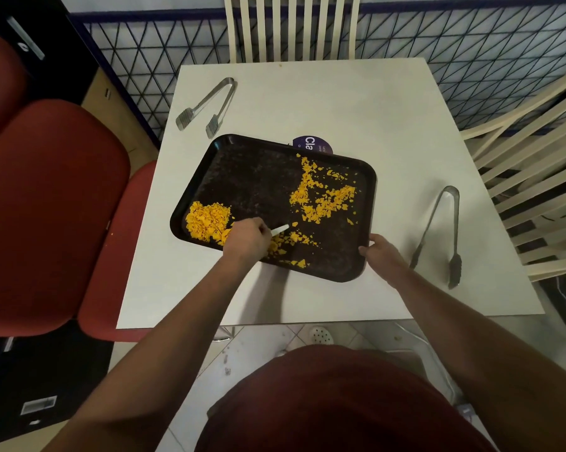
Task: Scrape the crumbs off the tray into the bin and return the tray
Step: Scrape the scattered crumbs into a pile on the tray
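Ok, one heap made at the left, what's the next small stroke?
Probably sweep the white scraper in the left hand through the scattered crumbs on the tray's right half, towards the heap, while the right hand steadies the rim.

Cafe / canteen-type eating area.
Small white table (307, 102) w/ cream slatted chairs (291, 24) pulled up, red padded seats (46, 207) on the left, tiled floor (258, 340) below. Dark serving tray (262, 177), 2 metal serving tongs (206, 104) & a round purple branded sticker (312, 145) on the tabletop; patterned partition (470, 53) behind.
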